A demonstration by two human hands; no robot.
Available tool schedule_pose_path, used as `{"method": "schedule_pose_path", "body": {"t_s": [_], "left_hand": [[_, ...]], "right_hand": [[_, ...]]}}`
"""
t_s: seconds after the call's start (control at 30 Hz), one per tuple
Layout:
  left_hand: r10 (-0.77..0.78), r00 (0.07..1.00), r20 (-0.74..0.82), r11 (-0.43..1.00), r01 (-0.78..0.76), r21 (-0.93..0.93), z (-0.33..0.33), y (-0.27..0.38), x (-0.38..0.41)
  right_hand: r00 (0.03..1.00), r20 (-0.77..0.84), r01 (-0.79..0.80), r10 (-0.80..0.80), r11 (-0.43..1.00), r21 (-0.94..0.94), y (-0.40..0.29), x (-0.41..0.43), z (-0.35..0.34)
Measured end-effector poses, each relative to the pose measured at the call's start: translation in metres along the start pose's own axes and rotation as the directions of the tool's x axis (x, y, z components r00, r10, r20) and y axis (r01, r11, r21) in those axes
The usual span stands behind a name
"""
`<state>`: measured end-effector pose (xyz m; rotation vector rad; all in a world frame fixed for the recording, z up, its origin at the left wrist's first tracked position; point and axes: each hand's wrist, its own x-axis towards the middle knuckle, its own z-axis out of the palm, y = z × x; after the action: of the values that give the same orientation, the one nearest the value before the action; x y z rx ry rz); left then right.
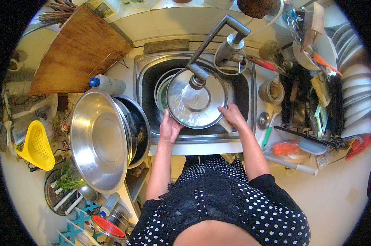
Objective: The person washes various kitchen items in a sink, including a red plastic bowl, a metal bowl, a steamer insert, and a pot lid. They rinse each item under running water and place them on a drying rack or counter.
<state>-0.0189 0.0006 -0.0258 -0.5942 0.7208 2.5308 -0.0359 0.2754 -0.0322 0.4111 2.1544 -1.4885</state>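
Both my hands hold a round, shallow steel vessel (180,106) over the sink (245,121), beneath the spout of the grey faucet (200,73). Bright wet streaks run across its inside. At the lower left rim is my left hand (170,127), thumb up along the side and fingers partly hidden underneath. My right hand (233,115) grips the right edge with the thumb on top. A pale object (225,125) shows below the rim next to my right hand; I cannot tell what it is. Partly covered by the vessel, a metal bowl (157,92) with something green inside stands in the sink.
Large steel basins (108,141) lean left of the sink, near a blue-capped bottle (111,84) and a wooden board (80,52). To the right are a stone mortar (271,92), a green-handled brush (270,132) and a rack of plates (357,98). A yellow strainer (37,147) hangs far left.
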Motion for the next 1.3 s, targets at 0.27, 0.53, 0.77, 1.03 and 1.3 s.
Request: {"method": "schedule_pose_path", "body": {"t_s": [0.27, 0.53, 0.77, 1.03, 1.3], "left_hand": [[0.127, 0.979, -0.156, 0.981, -0.101, 0.163, -0.01, -0.028, 0.001], [0.169, 0.966, -0.197, 0.982, -0.147, 0.12, -0.018, -0.032, -0.012], [0.132, 0.974, -0.182, 0.984, -0.106, 0.143, -0.01, -0.037, -0.013], [0.165, 0.965, -0.205, 0.985, -0.15, 0.087, 0.005, -0.035, -0.006], [0.193, 0.941, -0.278, 0.98, -0.171, 0.1, -0.011, -0.024, -0.005]], "right_hand": [[0.977, -0.204, -0.034, -0.062, 0.9, -0.435, -0.059, -0.01, -0.024], [0.845, -0.223, 0.431, -0.486, 0.866, -0.254, -0.077, 0.014, 0.028], [0.768, -0.068, 0.473, -0.637, 0.635, -0.611, -0.02, 0.042, 0.069], [0.617, 0.276, 0.782, -0.737, 0.533, -0.325, -0.067, 0.035, 0.11], [0.828, 0.381, 0.536, -0.411, 0.379, -0.755, -0.036, 0.034, 0.041]]}}
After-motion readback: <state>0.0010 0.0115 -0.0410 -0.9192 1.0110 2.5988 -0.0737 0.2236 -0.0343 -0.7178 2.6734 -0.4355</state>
